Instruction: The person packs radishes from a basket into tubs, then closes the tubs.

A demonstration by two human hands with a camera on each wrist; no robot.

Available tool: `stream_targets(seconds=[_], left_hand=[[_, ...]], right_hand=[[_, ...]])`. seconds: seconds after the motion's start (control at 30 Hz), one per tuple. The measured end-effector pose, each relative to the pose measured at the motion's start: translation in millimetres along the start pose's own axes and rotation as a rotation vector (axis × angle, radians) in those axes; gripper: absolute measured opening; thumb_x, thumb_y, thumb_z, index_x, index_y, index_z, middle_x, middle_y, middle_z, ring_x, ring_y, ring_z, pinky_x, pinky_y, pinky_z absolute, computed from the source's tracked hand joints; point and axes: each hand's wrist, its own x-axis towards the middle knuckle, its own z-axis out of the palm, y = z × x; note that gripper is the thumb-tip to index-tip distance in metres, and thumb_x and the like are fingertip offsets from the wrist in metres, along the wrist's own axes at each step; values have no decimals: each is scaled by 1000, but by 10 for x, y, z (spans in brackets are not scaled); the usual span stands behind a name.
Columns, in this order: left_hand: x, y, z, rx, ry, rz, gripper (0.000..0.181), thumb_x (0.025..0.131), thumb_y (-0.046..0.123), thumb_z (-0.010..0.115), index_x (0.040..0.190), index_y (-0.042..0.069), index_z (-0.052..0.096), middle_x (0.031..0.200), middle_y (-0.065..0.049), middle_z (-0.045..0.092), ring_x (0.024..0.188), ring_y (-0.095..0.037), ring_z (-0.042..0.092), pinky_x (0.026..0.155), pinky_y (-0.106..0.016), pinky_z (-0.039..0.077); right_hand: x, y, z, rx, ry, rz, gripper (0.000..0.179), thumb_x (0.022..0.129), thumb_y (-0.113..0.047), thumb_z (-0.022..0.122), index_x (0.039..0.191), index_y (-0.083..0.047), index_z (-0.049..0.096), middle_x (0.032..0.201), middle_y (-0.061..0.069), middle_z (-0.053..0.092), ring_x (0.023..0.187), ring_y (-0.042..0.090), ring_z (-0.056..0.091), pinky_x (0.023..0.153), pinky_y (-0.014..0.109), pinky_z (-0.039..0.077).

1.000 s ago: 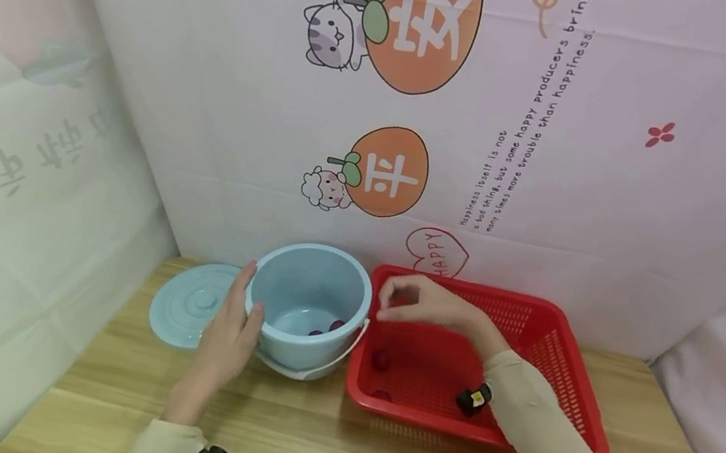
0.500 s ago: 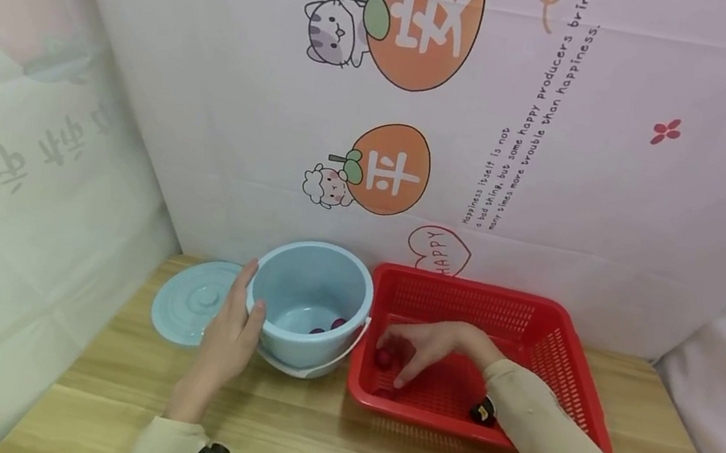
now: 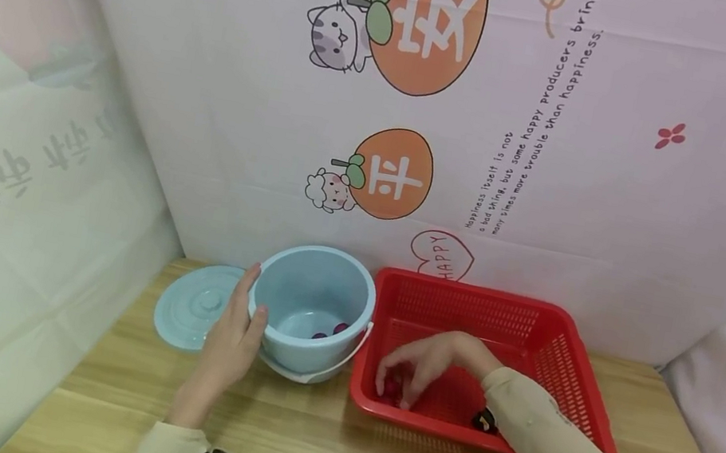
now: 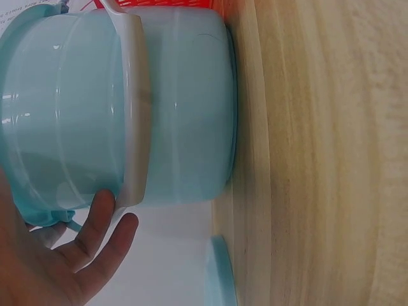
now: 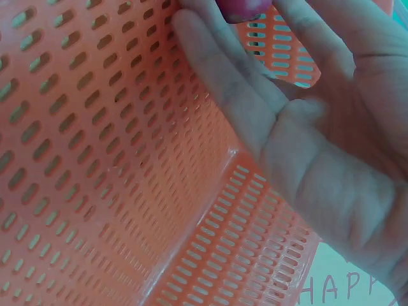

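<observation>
A light blue bucket [image 3: 303,358] with a white handle [image 4: 137,108] stands upright. My left hand [image 3: 231,345] rests against its left side, fingers spread and touching the wall near the rim. Inside the bucket lie two small dark-red fruits [image 3: 341,329], plum-like; their exact kind is unclear. My right hand [image 3: 426,363] reaches down into the red plastic basket [image 3: 478,439] at its left end. Its curled fingers and thumb are round a dark-red plum-like fruit [image 5: 245,9], seen at the top of the right wrist view. Whether a second fruit lies beneath is hidden.
The bucket's light blue lid [image 3: 191,310] lies on the wooden table [image 3: 294,449] left of the bucket. Bucket and basket stand side by side, nearly touching. A printed white cloth [image 3: 244,116] hangs close behind them and along both sides.
My right hand has come down from above the basket's left rim to its floor, and its fingers have closed round a fruit. The left hand has stayed at the bucket.
</observation>
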Motion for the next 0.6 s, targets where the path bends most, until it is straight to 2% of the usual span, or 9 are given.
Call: stream_targets(seconds=[0.17, 0.3, 0.6], left_hand=[[-6, -5, -3, 2, 5, 7, 64, 113, 34, 40, 171, 21, 15, 174, -7, 25, 151, -42, 38, 110, -70, 40], [-1, -2, -9, -4, 11, 8, 64, 113, 31, 41, 171, 19, 16, 174, -8, 25, 151, -42, 37, 111, -70, 39], [-4, 33, -11, -4, -6, -14, 65, 112, 26, 43, 171, 19, 16, 174, -8, 25, 151, -43, 37, 111, -70, 39]], right_hand=[[24, -19, 19, -58, -15, 26, 50, 90, -17, 79, 138, -25, 67, 123, -7, 64, 108, 8, 63, 92, 27, 57], [66, -52, 37, -88, 18, 52, 43, 90, -20, 81, 131, -28, 70, 120, -10, 64, 111, 9, 60, 91, 26, 56], [87, -50, 48, -88, 50, 44, 32, 92, -21, 81, 124, -23, 74, 114, -10, 67, 105, 10, 62, 89, 26, 56]])
